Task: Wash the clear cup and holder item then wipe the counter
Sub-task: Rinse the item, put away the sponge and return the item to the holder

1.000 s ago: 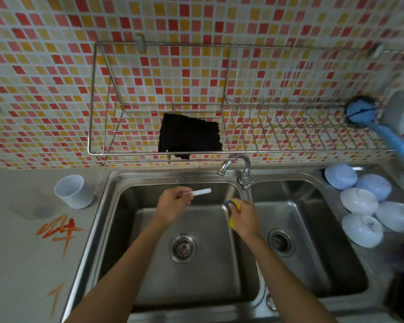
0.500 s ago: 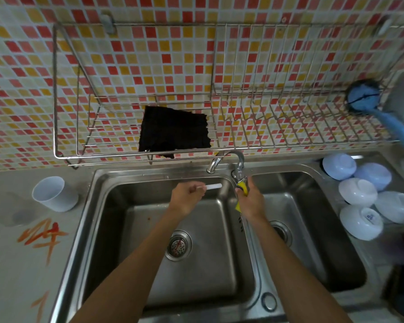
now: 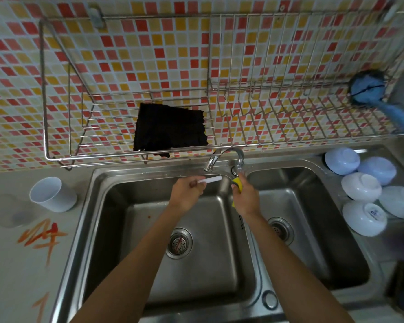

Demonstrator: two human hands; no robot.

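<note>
**Q:** What are the hands doing?

**A:** Both reach over the double sink (image 3: pixel 107 206). The left hand (image 3: pixel 187 194) is closed around one end of a thin white stick (image 3: pixel 210 179), perhaps the holder item; the view cannot settle that. The right hand (image 3: pixel 244 199) grips a yellow sponge (image 3: pixel 238 184) and is raised to the base of the tap (image 3: pixel 237 157). Whether it touches the tap handle cannot be told.

**Q:** Which way does the stick point?

**A:** Its long axis lies nearly level, running left to right. The free end points right, toward the tap and the sponge, just above the back edge of the left basin.

**Q:** Where is the cup?

**A:** A pale cup (image 3: pixel 53 194) lies tilted on the counter (image 3: pixel 9 264) left of the sink, well apart from both hands, with its open mouth facing up and to the left.

**Q:** How far along is the task?

**A:** It looks early. No running water is visible. The cup appears untouched, and orange streaks (image 3: pixel 42 236) mark the counter, so wiping is still to do.

**Q:** What else is around?

**A:** A wire rack (image 3: pixel 126 152) on the tiled wall holds a black cloth (image 3: pixel 170 131). White bowls (image 3: pixel 362 185) sit upturned right of the sink, below a blue brush (image 3: pixel 369 89).
</note>
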